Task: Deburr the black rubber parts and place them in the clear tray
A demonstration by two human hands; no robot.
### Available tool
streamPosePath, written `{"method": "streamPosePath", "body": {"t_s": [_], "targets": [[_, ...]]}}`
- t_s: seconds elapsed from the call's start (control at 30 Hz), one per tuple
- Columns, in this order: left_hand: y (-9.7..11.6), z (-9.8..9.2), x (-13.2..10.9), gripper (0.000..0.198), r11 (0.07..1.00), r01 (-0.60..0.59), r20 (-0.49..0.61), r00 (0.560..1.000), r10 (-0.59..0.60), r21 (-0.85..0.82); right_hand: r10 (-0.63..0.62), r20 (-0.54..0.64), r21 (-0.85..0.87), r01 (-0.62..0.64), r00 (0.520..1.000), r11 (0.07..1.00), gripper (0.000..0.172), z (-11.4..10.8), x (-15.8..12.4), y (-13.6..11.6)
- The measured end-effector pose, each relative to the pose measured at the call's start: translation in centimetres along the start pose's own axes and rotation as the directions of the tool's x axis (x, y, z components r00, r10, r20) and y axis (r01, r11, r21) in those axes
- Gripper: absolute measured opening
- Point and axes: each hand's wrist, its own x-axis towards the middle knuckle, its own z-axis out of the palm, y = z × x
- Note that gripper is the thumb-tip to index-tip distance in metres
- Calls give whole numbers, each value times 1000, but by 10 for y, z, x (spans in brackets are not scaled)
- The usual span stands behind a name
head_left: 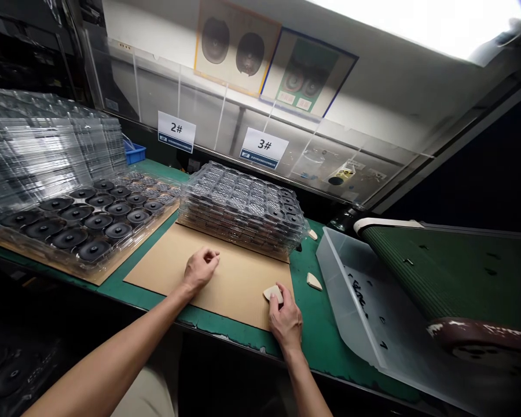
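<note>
My right hand point(286, 317) grips a small cream-coloured wedge-shaped block point(273, 293) over the right part of a brown cardboard sheet point(226, 285). My left hand point(202, 269) is over the middle of the sheet, fingers curled into a pinch. Whatever is between those fingers, if anything, I cannot make out. Behind both hands, a stack of clear plastic trays point(243, 202) rests on the cardboard's far part. Two similar cream blocks lie on the green table: one block point(314, 281) right of my right hand, another block point(313, 234) beside the stack.
At left, a clear tray point(91, 223) holds several round black parts, beside a tall stack of clear trays point(47, 150). To the right, a translucent bin point(347, 295) with small black bits stands by a green conveyor belt point(455, 272). Behind are labelled clear partitions point(226, 119).
</note>
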Motion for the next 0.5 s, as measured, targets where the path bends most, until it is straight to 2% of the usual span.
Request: {"method": "streamPosePath", "body": {"t_s": [0.1,0.17,0.23,0.3,0.4,0.43,0.5], "targets": [[25,-6,-31,22,929,139,15,990,-142,-342,8,-7,0,-8,1000,1000,55,1,0,-1],[42,-11,-64,20,826,218,81,975,-206,-520,13,-7,2,-13,1000,1000,53,1,-1,-1],[56,-13,-98,15,727,284,146,957,-249,-626,12,-5,3,-12,1000,1000,52,1,0,0],[67,-12,-125,15,566,372,229,923,-308,-736,8,-1,5,-8,1000,1000,53,1,0,0],[78,-7,-149,17,246,461,357,858,-369,-853,6,0,6,-6,1000,1000,52,1,-1,0],[82,-5,-153,18,177,471,383,844,-376,-864,7,0,7,-7,1000,1000,52,1,-1,0],[88,-4,-159,19,129,480,403,832,-380,-868,10,-2,9,-10,1000,1000,52,1,-1,-1]]}}
